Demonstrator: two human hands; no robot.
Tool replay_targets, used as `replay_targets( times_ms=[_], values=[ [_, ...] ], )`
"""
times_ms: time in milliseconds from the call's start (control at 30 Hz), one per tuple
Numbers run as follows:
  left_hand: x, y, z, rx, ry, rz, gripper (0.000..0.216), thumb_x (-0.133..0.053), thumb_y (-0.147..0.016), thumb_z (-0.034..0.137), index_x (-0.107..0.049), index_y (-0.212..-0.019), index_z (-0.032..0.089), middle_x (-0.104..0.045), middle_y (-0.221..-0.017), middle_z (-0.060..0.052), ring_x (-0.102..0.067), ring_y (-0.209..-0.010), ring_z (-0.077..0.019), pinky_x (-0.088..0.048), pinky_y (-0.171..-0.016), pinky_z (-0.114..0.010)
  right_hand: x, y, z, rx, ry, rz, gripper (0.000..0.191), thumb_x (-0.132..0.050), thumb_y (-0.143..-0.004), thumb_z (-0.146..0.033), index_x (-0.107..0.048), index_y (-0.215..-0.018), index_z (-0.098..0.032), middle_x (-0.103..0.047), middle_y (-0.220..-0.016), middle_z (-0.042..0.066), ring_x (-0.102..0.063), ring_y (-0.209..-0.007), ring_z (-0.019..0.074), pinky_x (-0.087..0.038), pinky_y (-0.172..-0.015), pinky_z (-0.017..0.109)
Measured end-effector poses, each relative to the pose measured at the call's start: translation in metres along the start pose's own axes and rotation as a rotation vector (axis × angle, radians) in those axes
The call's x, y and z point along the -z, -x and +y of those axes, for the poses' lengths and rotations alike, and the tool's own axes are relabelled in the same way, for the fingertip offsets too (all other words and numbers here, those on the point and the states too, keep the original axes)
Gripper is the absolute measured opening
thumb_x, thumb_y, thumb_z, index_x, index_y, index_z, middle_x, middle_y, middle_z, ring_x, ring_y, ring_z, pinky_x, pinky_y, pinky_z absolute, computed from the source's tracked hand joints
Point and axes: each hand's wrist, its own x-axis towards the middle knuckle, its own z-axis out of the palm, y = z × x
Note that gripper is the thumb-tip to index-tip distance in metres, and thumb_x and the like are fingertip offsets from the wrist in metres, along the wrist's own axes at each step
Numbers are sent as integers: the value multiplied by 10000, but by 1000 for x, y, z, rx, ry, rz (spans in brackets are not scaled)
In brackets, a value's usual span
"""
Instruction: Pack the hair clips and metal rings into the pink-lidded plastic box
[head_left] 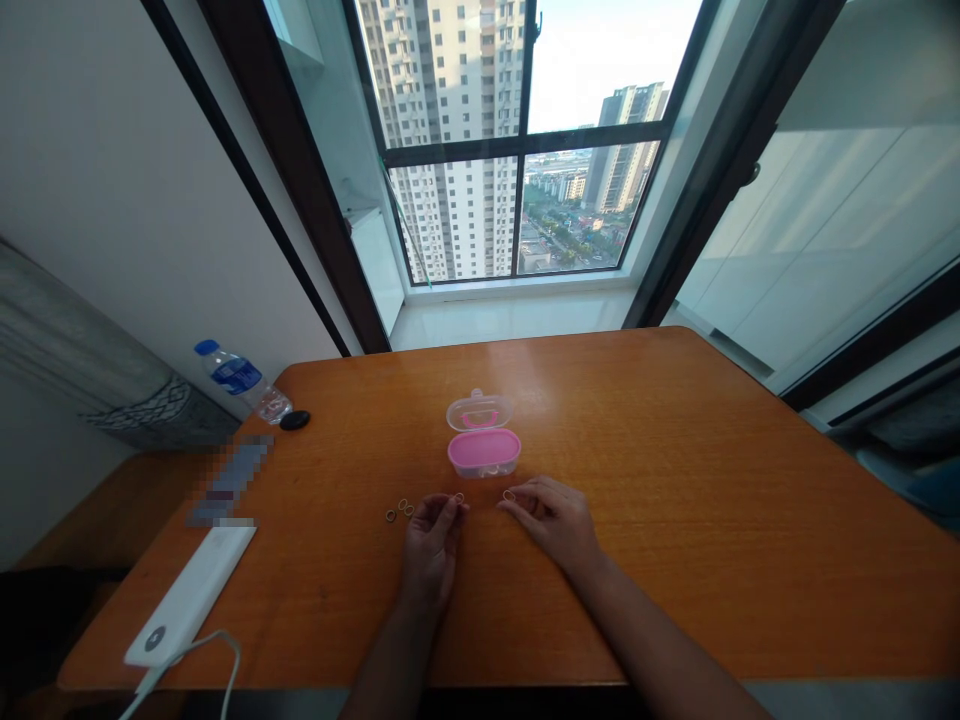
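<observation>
A small pink box [484, 451] with its clear lid [479, 411] flipped open sits on the orange wooden table [675, 480]. Just in front of it, my left hand [431, 545] pinches a small ring [458, 497] at its fingertips. My right hand [555, 520] rests on the table with its fingers bent, and its fingertips touch another small ring [509, 495]. A few more rings [400, 510] lie on the table to the left of my left hand.
A water bottle [241, 380] lies at the table's far left corner beside a small black object [295, 420]. A white power bank [191, 592] with a cable lies at the near left edge, a blurred flat item [229, 480] behind it. A tall window stands beyond the table.
</observation>
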Motion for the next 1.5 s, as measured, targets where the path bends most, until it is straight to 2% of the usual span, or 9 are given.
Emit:
replay_targets(
  times_ms=[233, 367, 500, 700, 967, 1100, 1300, 1400, 1500],
  values=[
    [1, -1, -3, -22, -56, -33, 305, -897, -585, 224, -669, -778, 164, -743, -814, 5, -696, -775, -101, -562, -790, -215, 0, -1, 0, 41, -22, -66, 132, -697, -882, -341, -721, -932, -221, -720, -805, 35, -620, -611, 128, -523, -588, 254],
    [3, 3, -8, -116, -260, -127, 243, -859, -650, 237, -673, -779, 149, -724, -767, -6, -677, -719, -112, -543, -736, -229, -3, -1, -1, 167, -82, -161, 151, -697, -887, -290, -729, -1026, -239, -736, -886, 43, -680, -748, 146, -554, -683, 255],
    [5, 8, -11, -164, -472, -236, 185, -830, -689, 228, -684, -768, 146, -717, -767, -22, -666, -732, -133, -532, -727, -244, -5, 0, 1, 215, -105, -214, 212, -693, -891, -289, -724, -1099, -270, -731, -912, 39, -689, -784, 151, -560, -703, 260],
    [2, 12, -9, -149, -521, -262, 169, -822, -692, 248, -695, -751, 153, -720, -762, -24, -665, -726, -141, -533, -723, -253, -6, 1, 4, 234, -106, -245, 232, -675, -904, -288, -719, -1131, -275, -736, -918, 40, -696, -779, 150, -556, -695, 259],
    [1, 12, -8, -141, -535, -269, 179, -824, -685, 258, -697, -748, 149, -723, -742, -25, -662, -706, -140, -527, -706, -245, -4, 0, -2, 183, -109, -304, 167, -663, -908, -279, -726, -1057, -237, -732, -908, 49, -684, -777, 150, -540, -686, 258],
    [0, 12, -7, -139, -527, -272, 190, -809, -708, 274, -689, -781, 147, -723, -753, -30, -668, -708, -143, -526, -703, -245, -3, 0, -7, 109, -93, -314, 132, -673, -890, -299, -724, -987, -224, -713, -821, 32, -647, -665, 133, -518, -623, 255],
    [-1, 11, -7, -140, -448, -246, 240, -765, -759, 320, -645, -884, 155, -740, -789, -48, -695, -764, -168, -532, -778, -287, 0, -5, -12, 99, -90, -237, 99, -656, -887, -295, -704, -935, -223, -716, -834, 40, -654, -710, 148, -528, -673, 271],
    [0, 11, -7, -149, -448, -245, 227, -735, -791, 322, -630, -906, 157, -734, -778, -41, -682, -751, -149, -519, -778, -271, 8, -20, -17, 54, 21, -174, 120, -631, -897, -314, -702, -923, -221, -714, -853, 48, -650, -733, 160, -513, -685, 277],
    [-1, 12, -6, -155, -458, -253, 217, -725, -798, 314, -624, -908, 156, -727, -764, -35, -671, -739, -139, -505, -756, -251, 18, -47, -21, -68, 239, -164, 177, -606, -904, -356, -707, -930, -212, -701, -823, 39, -636, -718, 161, -475, -662, 270]
  ],
)
